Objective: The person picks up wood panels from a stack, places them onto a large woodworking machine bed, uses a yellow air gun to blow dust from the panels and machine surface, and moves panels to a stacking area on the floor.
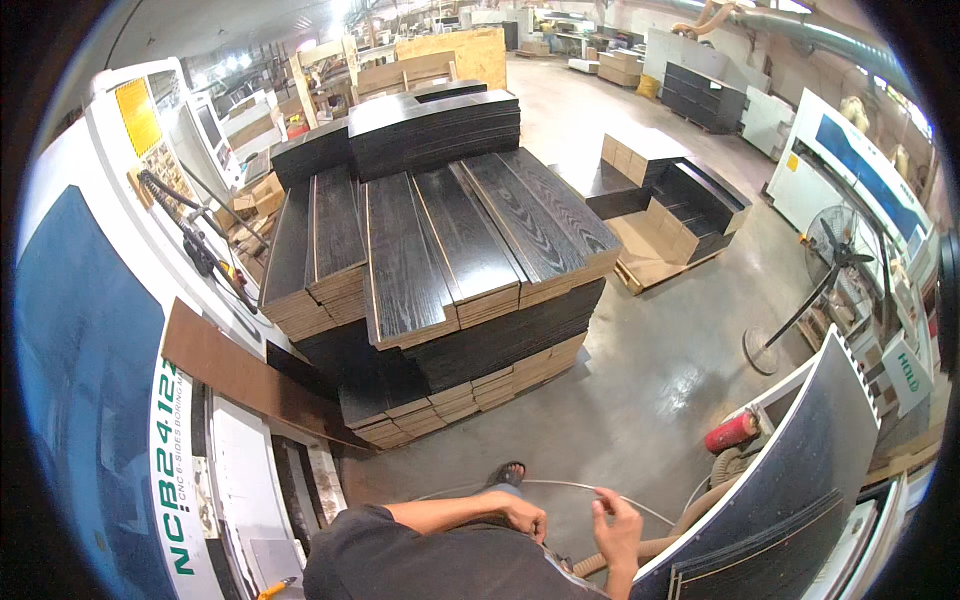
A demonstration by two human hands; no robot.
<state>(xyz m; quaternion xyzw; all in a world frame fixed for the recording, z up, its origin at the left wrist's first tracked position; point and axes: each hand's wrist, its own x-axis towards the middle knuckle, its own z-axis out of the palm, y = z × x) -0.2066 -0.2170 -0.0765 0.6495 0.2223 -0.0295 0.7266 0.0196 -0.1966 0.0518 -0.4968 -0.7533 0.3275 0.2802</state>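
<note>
My left hand (525, 516) is in front of my body, its fingers curled in. Whether anything is inside it is hidden. My right hand (617, 530) is raised a little further right, thumb and fingers apart, with nothing seen in it. Both hands are apart from the large stack of black wood-grain boards (405, 250) ahead of me, whose cut ends are light brown. Under my right hand a ribbed brown hose (650, 548) runs along the floor. Dark panels (765, 560) lie at the lower right, the things nearest to that hand.
A white and blue machine (85, 380) stands at left, with a brown board (245, 370) slanting beside it. At right are a standing fan (840, 245), a red cylinder (732, 432) and another machine (850, 170). A smaller board stack (690, 215) sits on a pallet. A thin pale hose (570, 485) crosses the floor.
</note>
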